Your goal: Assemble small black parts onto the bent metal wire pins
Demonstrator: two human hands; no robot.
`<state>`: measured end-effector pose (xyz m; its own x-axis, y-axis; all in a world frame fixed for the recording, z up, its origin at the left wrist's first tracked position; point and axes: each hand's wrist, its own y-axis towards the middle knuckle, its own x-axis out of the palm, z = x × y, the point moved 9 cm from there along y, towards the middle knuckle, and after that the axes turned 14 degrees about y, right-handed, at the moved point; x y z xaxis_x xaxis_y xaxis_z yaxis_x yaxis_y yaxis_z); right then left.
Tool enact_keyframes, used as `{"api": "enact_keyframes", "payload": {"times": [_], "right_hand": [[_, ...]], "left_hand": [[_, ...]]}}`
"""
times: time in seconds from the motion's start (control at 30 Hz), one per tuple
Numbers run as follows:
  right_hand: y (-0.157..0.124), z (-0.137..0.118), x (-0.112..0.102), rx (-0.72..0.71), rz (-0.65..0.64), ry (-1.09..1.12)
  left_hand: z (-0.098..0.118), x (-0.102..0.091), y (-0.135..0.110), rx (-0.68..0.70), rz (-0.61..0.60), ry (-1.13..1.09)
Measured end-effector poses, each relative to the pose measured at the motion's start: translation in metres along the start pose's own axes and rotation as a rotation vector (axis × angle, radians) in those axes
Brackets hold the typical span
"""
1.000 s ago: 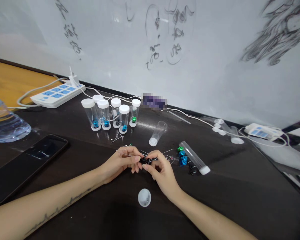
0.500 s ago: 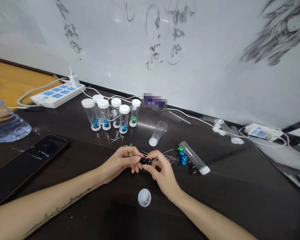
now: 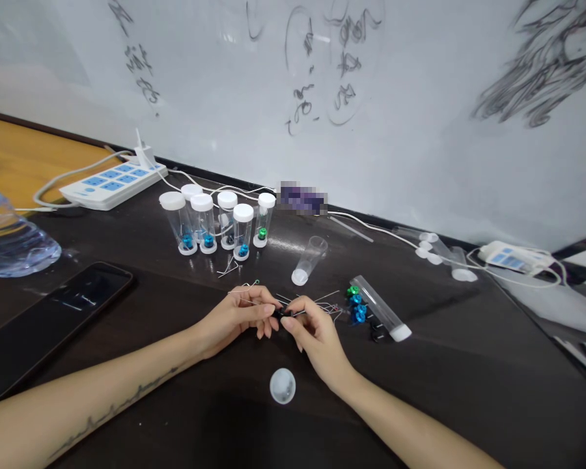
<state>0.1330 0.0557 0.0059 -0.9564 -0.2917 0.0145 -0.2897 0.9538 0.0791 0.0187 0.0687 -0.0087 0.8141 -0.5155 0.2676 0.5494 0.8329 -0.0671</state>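
Between my two hands is a small black part [image 3: 282,314], mostly covered by fingertips. My left hand [image 3: 241,316] pinches its left side with thumb and forefinger. My right hand [image 3: 315,329] pinches its right side. Thin wire pieces [image 3: 329,306] lie on the table just behind my right hand. Right of them sit small blue parts [image 3: 358,312], a green part [image 3: 353,290] and black parts [image 3: 376,331], beside a clear tube with a white cap [image 3: 383,309]. A round translucent container [image 3: 282,386] stands in front of my hands.
Several capped clear tubes [image 3: 202,221] stand at the back left, holding coloured parts. A clear tube [image 3: 310,260] lies behind my hands. Power strips [image 3: 114,184] and cables run along the whiteboard [image 3: 224,85]. A phone [image 3: 53,332] and a water bottle [image 3: 14,234] are on the left.
My right fingers have shifted slightly around the black part, which shows a little less now. Both hands otherwise keep their place, and the objects on the table lie as before.
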Motion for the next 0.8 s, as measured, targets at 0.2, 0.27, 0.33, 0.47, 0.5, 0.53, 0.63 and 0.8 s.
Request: {"api": "enact_keyframes", "payload": {"times": [0.2, 0.27, 0.33, 0.47, 0.5, 0.53, 0.63, 0.8], "right_hand": [[-0.0002, -0.0009, -0.0028, -0.018, 0.03, -0.002], [-0.0004, 0.0001, -0.003, -0.01, 0.033, 0.0], [-0.0004, 0.0011, -0.0023, 0.002, 0.026, -0.004], [-0.0003, 0.0003, 0.002, 0.008, -0.019, -0.019], [-0.0003, -0.0002, 0.0027, 0.007, -0.027, -0.025], [-0.0003, -0.0005, 0.0032, 0.006, -0.032, -0.029], [-0.0002, 0.0003, 0.0025, 0.019, -0.024, -0.022], [0.0001, -0.0004, -0.0017, 0.009, 0.024, -0.029]], "left_hand": [[-0.0002, -0.0007, 0.0011, 0.0, 0.007, 0.0], [0.0, -0.0005, 0.0008, 0.001, 0.006, 0.0], [0.0003, -0.0002, 0.0005, 0.001, 0.006, 0.0], [-0.0003, 0.0016, 0.0002, -0.014, -0.007, 0.004], [-0.0005, 0.0021, 0.0002, -0.016, -0.012, 0.005], [-0.0007, 0.0024, 0.0002, -0.017, -0.015, 0.006], [-0.0006, 0.0017, 0.0005, -0.011, -0.012, 0.006], [-0.0001, -0.0005, 0.0011, 0.0, 0.001, -0.005]]}}
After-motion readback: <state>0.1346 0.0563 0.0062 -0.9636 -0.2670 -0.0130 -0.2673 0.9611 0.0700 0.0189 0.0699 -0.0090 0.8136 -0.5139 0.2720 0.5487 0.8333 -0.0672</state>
